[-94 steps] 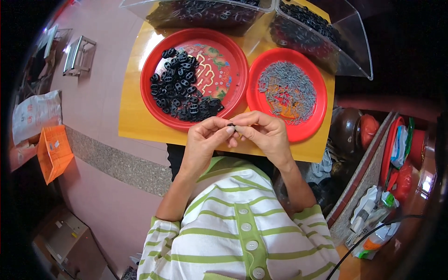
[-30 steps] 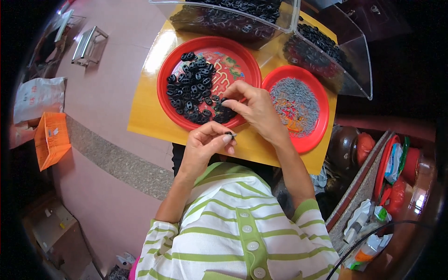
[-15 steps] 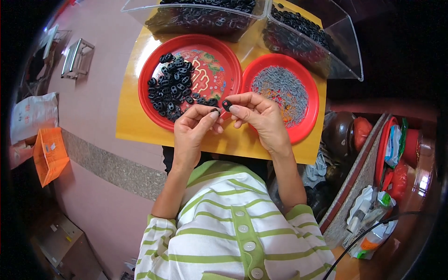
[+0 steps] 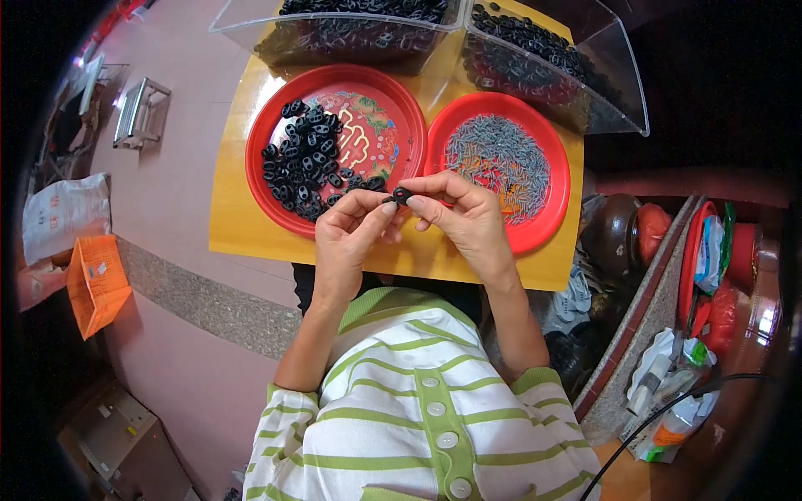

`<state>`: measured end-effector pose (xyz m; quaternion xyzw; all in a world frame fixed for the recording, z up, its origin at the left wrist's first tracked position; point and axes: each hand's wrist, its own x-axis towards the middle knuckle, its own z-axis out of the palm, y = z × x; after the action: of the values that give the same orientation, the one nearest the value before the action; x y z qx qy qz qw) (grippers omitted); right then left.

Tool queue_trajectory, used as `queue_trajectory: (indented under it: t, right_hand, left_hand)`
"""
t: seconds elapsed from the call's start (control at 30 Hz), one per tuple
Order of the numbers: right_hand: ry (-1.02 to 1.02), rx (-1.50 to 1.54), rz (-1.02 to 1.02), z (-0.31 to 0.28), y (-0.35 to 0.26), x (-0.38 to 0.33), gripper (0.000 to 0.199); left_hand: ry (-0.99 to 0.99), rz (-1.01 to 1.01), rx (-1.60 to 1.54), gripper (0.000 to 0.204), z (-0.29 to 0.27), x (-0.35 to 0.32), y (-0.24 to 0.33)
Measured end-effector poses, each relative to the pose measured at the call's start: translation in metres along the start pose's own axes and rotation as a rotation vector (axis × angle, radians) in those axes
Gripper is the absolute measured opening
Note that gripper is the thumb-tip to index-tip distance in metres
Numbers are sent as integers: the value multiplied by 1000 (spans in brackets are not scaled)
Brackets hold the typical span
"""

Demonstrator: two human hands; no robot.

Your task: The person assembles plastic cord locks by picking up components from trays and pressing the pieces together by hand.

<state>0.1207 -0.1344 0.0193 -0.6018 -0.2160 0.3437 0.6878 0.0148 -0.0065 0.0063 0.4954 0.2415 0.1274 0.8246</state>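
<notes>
Above the table's near edge my two hands meet fingertip to fingertip. My right hand [image 4: 458, 213] pinches a black oval plastic piece [image 4: 403, 196] with holes through it. The thumb and forefinger of my left hand [image 4: 351, 234] are closed on a small dark piece, mostly hidden, that touches or nearly touches the oval one. Behind my left hand, a red round tray [image 4: 259, 171] holds a heap of black oval two-holed pieces [image 4: 305, 154] on its left side. Close to my right hand stands a smaller red plate [image 4: 558, 179] with many small grey pins [image 4: 501, 150].
Two clear plastic bins [image 4: 334, 42] [image 4: 551, 75] full of black pieces stand at the table's far side. The yellow table [image 4: 230, 225] ends just before my body. Jars and bags [image 4: 652, 234] crowd the right; a metal stool [image 4: 140, 113] and orange bag [image 4: 96, 284] are left.
My hands have come closer together, bringing the black oval piece in my right hand down and left against my left fingertips. The view has shifted slightly.
</notes>
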Motion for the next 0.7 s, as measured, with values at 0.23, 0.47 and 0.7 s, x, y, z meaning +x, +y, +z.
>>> queue_trajectory:
  t: [0.23, 0.47, 0.7]
  right_hand:
    - [9, 7, -18, 0, 4, 0, 20]
    - [35, 16, -81, 3, 7, -1, 17]
    - [45, -25, -144, 10, 4, -7, 15]
  left_hand:
    - [-3, -12, -55, 13, 3, -1, 0]
    - [-31, -74, -160, 18, 0, -1, 0]
    - [-69, -95, -251, 16, 0, -2, -3]
